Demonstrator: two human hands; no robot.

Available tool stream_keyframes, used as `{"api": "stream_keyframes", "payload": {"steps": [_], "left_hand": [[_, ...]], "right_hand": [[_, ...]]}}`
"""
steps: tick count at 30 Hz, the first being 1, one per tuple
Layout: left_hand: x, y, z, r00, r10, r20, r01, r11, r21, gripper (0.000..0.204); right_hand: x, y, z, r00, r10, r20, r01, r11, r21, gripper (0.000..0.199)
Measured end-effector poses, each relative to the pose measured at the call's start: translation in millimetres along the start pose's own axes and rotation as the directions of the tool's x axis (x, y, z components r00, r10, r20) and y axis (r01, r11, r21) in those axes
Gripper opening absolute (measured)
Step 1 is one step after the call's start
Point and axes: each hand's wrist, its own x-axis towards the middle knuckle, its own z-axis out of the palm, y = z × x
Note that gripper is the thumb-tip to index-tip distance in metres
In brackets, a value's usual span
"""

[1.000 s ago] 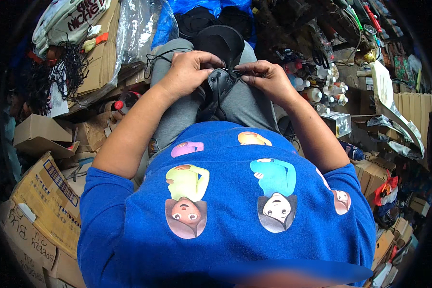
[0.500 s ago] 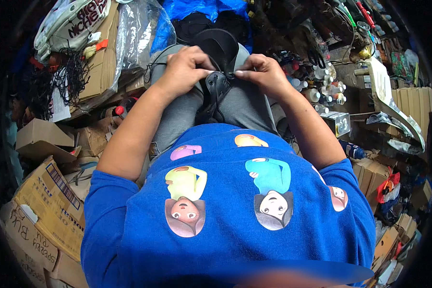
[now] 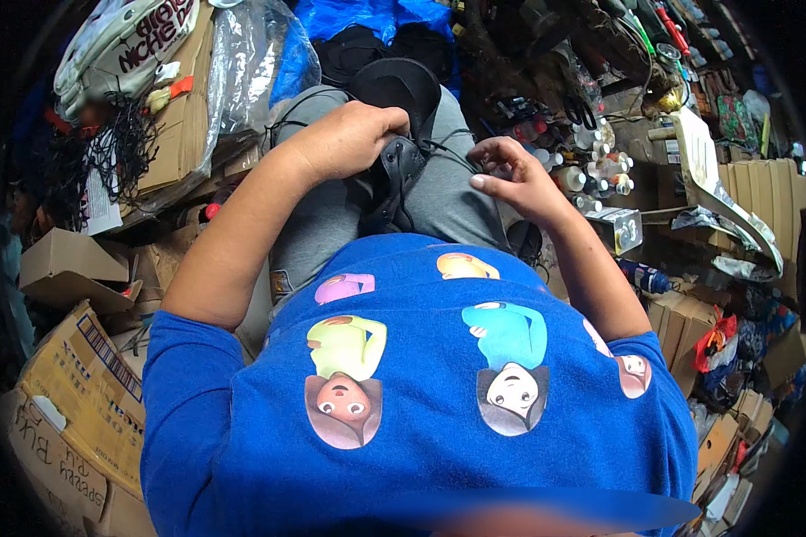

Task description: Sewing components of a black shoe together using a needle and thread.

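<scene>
A black lace-up shoe [image 3: 398, 163] lies on my lap between my thighs, its eyelet flap towards me and a black rounded part standing up behind it. My left hand [image 3: 360, 136] is closed at the top of the eyelet flap, its fingertips partly hidden behind the knuckles. From the flap a thin black shoelace [image 3: 450, 151] runs right to my right hand [image 3: 517, 176]. That hand is over my right thigh with curled fingers and the thumb stretched out. The lace reaches the gap between thumb and fingers, though the exact grip is hard to see.
Small bottles [image 3: 591, 170] crowd the floor to the right, beside a white curved plastic piece [image 3: 700, 161]. Cardboard boxes [image 3: 76, 268] and tangled black cords [image 3: 121, 143] lie at left. Blue plastic sheeting [image 3: 421, 12] is at the far side.
My right hand has moved right and slightly down, away from the shoe, and the lace now stretches towards it. My left hand has shifted right, closer over the eyelet flap.
</scene>
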Motion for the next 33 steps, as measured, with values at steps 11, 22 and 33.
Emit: {"api": "stream_keyframes", "payload": {"steps": [11,22,33], "left_hand": [[-2,-7,5,0.991,0.121,-0.051,-0.113,0.984,0.140,0.022],[-7,-12,4,0.991,0.130,-0.033,-0.125,0.984,0.127,0.022],[-128,-41,-66,0.924,-0.270,-0.269,0.296,0.953,0.063,0.020]], "right_hand": [[60,-34,-34,0.959,-0.278,-0.064,0.102,0.543,-0.834,0.015],[54,-73,15,0.895,-0.189,0.404,0.444,0.308,-0.841,0.013],[15,12,-66,0.991,0.118,-0.059,-0.130,0.796,-0.592,0.018]]}}
